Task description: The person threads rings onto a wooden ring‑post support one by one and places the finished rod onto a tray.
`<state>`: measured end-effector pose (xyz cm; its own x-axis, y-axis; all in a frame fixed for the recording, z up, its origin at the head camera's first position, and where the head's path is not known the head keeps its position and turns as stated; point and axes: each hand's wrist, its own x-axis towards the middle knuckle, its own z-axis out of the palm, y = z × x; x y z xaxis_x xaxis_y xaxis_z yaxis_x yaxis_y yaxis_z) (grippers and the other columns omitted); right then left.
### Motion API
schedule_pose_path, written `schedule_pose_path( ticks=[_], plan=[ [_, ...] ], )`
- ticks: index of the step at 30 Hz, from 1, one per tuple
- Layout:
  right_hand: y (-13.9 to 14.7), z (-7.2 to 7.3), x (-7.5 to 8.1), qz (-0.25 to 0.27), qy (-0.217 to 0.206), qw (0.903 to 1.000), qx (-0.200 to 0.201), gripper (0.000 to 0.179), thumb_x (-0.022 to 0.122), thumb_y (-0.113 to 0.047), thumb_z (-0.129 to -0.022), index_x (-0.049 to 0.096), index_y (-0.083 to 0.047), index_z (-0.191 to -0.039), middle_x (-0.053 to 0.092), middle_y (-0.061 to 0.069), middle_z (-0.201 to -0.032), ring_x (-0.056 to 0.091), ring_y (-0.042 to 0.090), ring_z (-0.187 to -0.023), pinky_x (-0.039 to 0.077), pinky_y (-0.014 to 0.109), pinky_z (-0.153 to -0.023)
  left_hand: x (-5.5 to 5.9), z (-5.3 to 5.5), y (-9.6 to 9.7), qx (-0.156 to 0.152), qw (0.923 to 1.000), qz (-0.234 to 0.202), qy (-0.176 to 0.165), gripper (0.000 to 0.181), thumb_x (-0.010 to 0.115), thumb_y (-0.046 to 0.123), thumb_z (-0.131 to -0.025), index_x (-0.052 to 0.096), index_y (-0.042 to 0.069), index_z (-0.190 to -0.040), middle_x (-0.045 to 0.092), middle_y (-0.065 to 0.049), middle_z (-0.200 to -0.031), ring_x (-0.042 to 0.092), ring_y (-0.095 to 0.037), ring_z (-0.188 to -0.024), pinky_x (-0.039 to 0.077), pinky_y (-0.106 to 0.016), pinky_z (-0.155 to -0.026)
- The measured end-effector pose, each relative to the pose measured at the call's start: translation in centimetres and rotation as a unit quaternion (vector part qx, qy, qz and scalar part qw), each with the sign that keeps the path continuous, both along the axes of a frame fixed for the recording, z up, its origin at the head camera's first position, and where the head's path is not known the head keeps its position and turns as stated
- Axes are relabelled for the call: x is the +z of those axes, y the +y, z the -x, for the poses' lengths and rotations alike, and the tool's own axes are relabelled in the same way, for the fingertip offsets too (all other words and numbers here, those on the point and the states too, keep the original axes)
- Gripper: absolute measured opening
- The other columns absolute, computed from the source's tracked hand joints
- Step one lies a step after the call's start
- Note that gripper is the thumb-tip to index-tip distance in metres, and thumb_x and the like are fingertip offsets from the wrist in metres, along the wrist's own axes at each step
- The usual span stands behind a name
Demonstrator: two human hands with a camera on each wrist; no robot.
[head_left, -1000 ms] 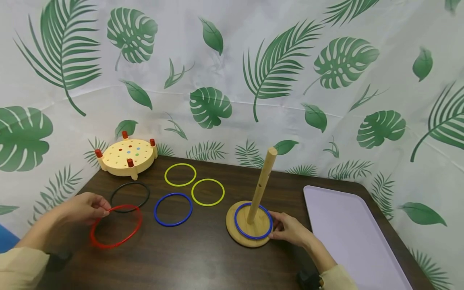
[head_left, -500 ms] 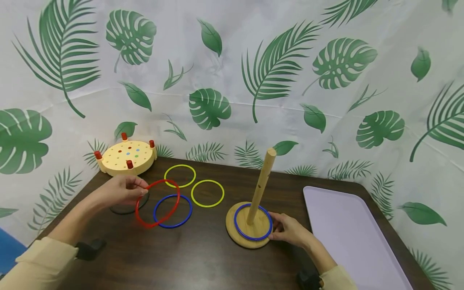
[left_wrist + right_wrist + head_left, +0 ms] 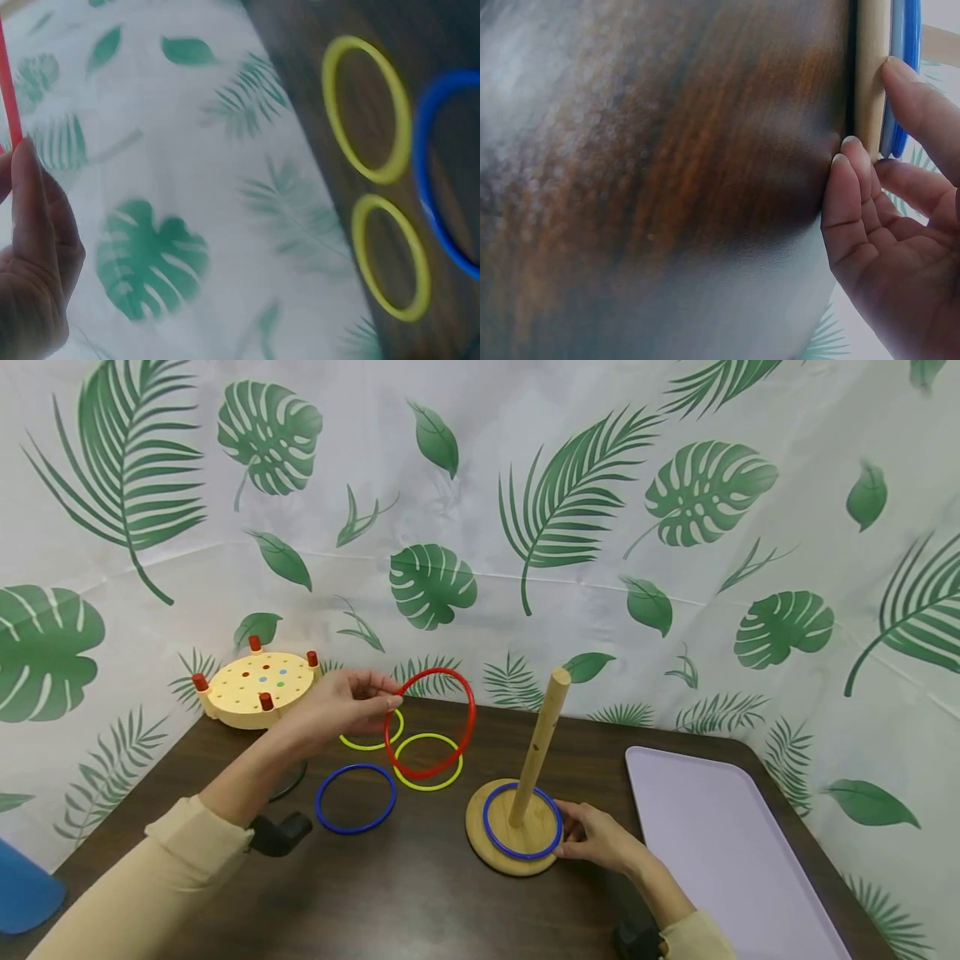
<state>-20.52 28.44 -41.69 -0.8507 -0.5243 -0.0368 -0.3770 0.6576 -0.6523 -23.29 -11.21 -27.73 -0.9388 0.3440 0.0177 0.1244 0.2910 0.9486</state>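
In the head view my left hand (image 3: 337, 706) pinches a red ring (image 3: 472, 718) between thumb and fingertips. The ring hangs upright in the air over the yellow rings, left of the wooden peg stand (image 3: 540, 743). Only a strip of this red ring (image 3: 9, 97) shows in the left wrist view, above the left hand (image 3: 37, 247). My right hand (image 3: 600, 837) grips the edge of the stand's round base. A blue ring (image 3: 487, 822) lies around the peg on that base. In the right wrist view the right hand (image 3: 900, 232) has its thumb and fingers at the base's rim (image 3: 871, 75).
A blue ring (image 3: 318, 799), two yellow rings (image 3: 427, 789) and a partly hidden black ring (image 3: 295, 783) lie on the dark table (image 3: 390, 893). A cream board with red pegs (image 3: 258, 685) stands at back left. A lilac tray (image 3: 720, 843) lies at right.
My left hand has lifted the red ring off to the right and upward, from near the black ring to above the yellow ones. The right hand stays on the stand.
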Motion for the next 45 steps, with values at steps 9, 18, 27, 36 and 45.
schedule_pose_path(
  ticks=[9, 18, 27, 36, 45],
  plan=[
    [0.0, 0.1, -0.2, 0.010, -0.013, 0.9999, -0.004, 0.071, 0.074, -0.019, -0.081, 0.041, 0.014, -0.133, 0.059, 0.006, -0.088, 0.054, 0.003, -0.073, 0.048, 0.020, -0.065, 2.2, 0.0, 5.5, -0.028, 0.9963, -0.075, 0.032, 0.023, 0.062, 0.010, -0.090, 0.059, -0.003, -0.109, 0.061, -0.005, -0.086, 0.061, -0.014, -0.078, 0.058, -0.033, -0.072],
    [0.1, 0.1, -0.3, 0.010, -0.010, 0.9999, -0.001, 0.071, 0.074, -0.019, -0.081, 0.040, 0.015, -0.133, 0.059, 0.007, -0.088, 0.054, 0.002, -0.072, 0.048, 0.020, -0.064, 2.4, 0.8, 8.8, -0.035, 0.9949, -0.092, 0.021, 0.019, 0.063, 0.009, -0.089, 0.061, 0.000, -0.106, 0.062, -0.013, -0.093, 0.062, -0.015, -0.079, 0.057, -0.037, -0.076],
    [0.2, 0.2, -0.2, 0.015, -0.006, 0.9999, 0.005, 0.069, 0.075, -0.017, -0.080, 0.042, 0.015, -0.132, 0.060, 0.006, -0.087, 0.054, 0.003, -0.072, 0.049, 0.020, -0.064, 1.6, 1.9, 11.1, -0.039, 0.9950, -0.089, 0.023, 0.021, 0.063, 0.008, -0.089, 0.061, -0.003, -0.107, 0.064, -0.006, -0.088, 0.062, -0.015, -0.078, 0.058, -0.036, -0.075],
    [0.2, 0.1, 0.0, 0.005, 0.005, 1.0000, 0.003, 0.065, 0.075, -0.020, -0.080, 0.047, 0.009, -0.130, 0.059, 0.005, -0.086, 0.054, 0.004, -0.073, 0.047, 0.020, -0.063, -3.2, 2.2, 12.5, -0.024, 0.9989, -0.030, -0.027, 0.017, 0.064, 0.008, -0.088, 0.064, -0.001, -0.102, 0.068, -0.012, -0.091, 0.066, -0.013, -0.071, 0.058, -0.031, -0.068],
    [0.2, 0.0, 0.0, 0.014, 0.001, 0.9999, -0.008, 0.064, 0.076, -0.018, -0.079, 0.049, 0.012, -0.128, 0.059, 0.006, -0.084, 0.054, 0.006, -0.073, 0.048, 0.021, -0.065, -9.4, 2.2, 13.5, 0.008, 0.9961, 0.016, -0.086, 0.012, 0.067, 0.004, -0.085, 0.068, -0.003, -0.095, 0.069, -0.014, -0.085, 0.065, -0.011, -0.061, 0.058, -0.035, -0.066]
  ],
)
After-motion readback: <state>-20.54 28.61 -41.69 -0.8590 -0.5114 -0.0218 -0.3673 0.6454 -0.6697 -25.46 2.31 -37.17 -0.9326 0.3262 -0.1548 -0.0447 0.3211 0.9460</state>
